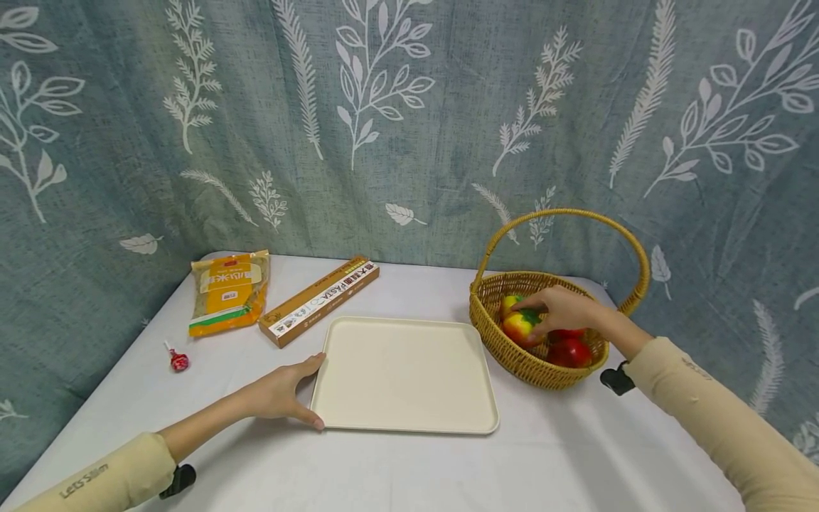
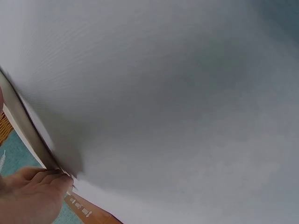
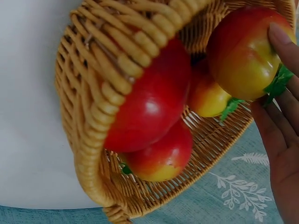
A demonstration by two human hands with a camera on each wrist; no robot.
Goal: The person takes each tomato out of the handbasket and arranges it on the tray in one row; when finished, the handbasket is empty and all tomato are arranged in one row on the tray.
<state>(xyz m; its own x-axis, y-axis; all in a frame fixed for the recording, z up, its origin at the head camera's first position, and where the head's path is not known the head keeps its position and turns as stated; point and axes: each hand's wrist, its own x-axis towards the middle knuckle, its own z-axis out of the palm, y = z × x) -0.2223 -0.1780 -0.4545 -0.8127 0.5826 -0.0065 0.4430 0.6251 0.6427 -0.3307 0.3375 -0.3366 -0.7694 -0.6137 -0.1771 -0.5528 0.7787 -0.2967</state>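
Observation:
An off-white rectangular tray (image 1: 406, 375) lies flat on the table. My left hand (image 1: 281, 391) rests at its left edge, thumb by the near corner and fingers spread farther up the side; the left wrist view has the fingers (image 2: 35, 184) against the tray's rim. Over at the wicker basket (image 1: 512, 359), my right hand (image 1: 563, 309) reaches inside and holds a red-and-yellow peach (image 3: 245, 56) with a green leaf, its thumb on one side and fingers by the leaf. Beneath it sits another peach (image 3: 208, 95). Red fruits (image 1: 569, 352) fill the basket's right side.
The basket's tall handle (image 1: 563, 212) arches above the right hand. Left of the tray lie a long pasta box (image 1: 320, 302), an orange-edged grain bag (image 1: 230, 291) and a red lollipop (image 1: 179, 361). A leaf-patterned curtain (image 1: 409, 128) hangs behind the table.

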